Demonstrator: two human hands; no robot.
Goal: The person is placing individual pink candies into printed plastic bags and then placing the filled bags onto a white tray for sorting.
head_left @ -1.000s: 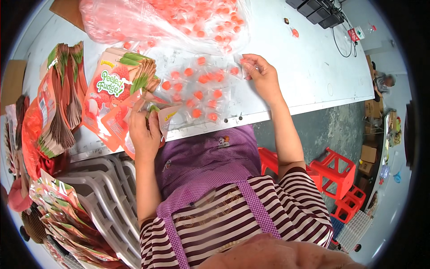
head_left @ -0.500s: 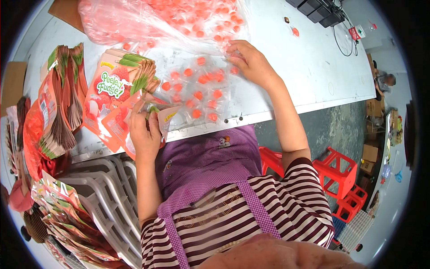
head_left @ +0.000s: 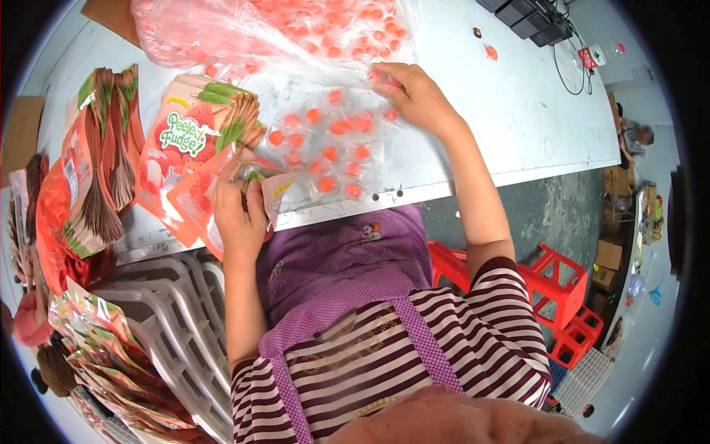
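Note:
My left hand is closed on the top edge of a printed pouch, fingers and thumb at its mouth. That pouch overlaps a fanned stack of similar red and green pouches on the table. My right hand reaches past several loose, clear-wrapped orange-red candies. Its thumb and fingers close around a wrapped candy beside a large clear bag of the same candies; the fingers partly hide that candy.
Bundled pouches stand at the table's left. Below them are grey plastic crates and a heap of pouches. Red stools stand on the floor at right. Black devices sit at the far right; a person is beyond.
My right hand has shifted slightly away and left, closer to the large bag, with its fingers now about a wrapped candy. My left hand keeps the pouch in place.

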